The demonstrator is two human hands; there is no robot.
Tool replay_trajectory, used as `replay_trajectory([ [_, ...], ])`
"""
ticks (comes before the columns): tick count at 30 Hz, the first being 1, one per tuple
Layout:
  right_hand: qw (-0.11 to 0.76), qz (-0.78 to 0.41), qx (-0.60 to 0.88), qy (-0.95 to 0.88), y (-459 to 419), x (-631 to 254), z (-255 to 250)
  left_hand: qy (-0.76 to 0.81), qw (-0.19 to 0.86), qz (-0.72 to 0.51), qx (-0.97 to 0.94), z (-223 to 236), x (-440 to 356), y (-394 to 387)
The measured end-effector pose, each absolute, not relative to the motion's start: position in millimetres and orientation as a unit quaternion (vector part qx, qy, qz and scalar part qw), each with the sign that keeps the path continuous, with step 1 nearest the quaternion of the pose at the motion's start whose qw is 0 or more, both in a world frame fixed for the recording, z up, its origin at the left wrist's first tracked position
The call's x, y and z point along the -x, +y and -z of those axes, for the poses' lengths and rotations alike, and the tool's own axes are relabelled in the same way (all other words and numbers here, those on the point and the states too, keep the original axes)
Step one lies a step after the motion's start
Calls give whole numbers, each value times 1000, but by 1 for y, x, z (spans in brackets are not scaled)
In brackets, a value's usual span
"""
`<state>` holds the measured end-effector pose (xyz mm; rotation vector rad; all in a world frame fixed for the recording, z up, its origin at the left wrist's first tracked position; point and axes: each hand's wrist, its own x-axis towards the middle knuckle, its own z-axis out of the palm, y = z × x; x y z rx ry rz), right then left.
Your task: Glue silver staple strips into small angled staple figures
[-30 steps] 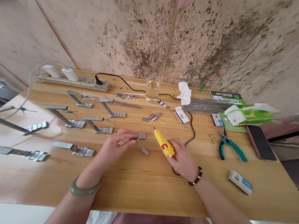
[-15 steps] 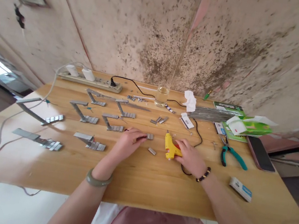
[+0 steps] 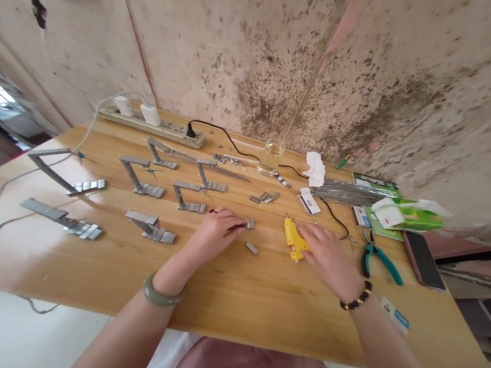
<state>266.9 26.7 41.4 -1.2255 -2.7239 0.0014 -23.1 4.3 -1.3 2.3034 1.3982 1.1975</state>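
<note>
a yellow glue gun [image 3: 293, 237] lies on the wooden table [image 3: 226, 310], under and just beside the fingertips of the right hand [image 3: 330, 263], its nozzle pointing away from the person. that hand is spread low over the gun's rear; whether it grips or has let go, i cannot tell. the left hand [image 3: 215, 232] has its fingertips pinched on a small grey piece [image 3: 249, 224], which pokes out toward the gun. between the hands, a little nearer the person, lies a loose grey strip [image 3: 251, 247]. beyond the hands are more short grey strips [image 3: 264, 198] and, farther off, a glass of pale yellow liquid [image 3: 271, 158]. left of the left hand stand seven bent grey assemblies [image 3: 191, 206]. right of the right hand are teal-handled pliers [image 3: 383, 263], then a phone [image 3: 424, 260]; a small box [image 3: 396, 317] sits beside the right wrist, partly hidden.
</note>
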Motion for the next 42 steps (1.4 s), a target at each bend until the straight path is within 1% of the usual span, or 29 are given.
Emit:
replay_trajectory([
  [1,79,-13,382,-920,19,-252,-45,471,96,-404,-778,1,23,4],
  [3,54,-45,344,-936,4,-220,-48,468,97,-405,-779,2,23,4],
  [6,13,-50,408,-911,-7,-184,-39,466,97,-404,-781,2,22,5],
  [9,8,-30,437,-899,-7,-171,-25,468,103,-390,-787,3,22,5],
  [13,9,-41,433,-900,-5,-183,-17,460,111,-367,-801,5,22,4],
  [16,11,-66,433,-899,-10,-197,-16,452,141,-335,-815,5,19,1],
  [19,26,-88,443,-892,-15,-206,-14,440,164,-294,-833,4,14,-1],
  [24,50,-106,465,-877,-16,-206,-11,438,172,-249,-847,6,8,-4],
  [42,49,-123,454,-881,-10,-206,-8,428,181,-254,-849,10,7,1],
])
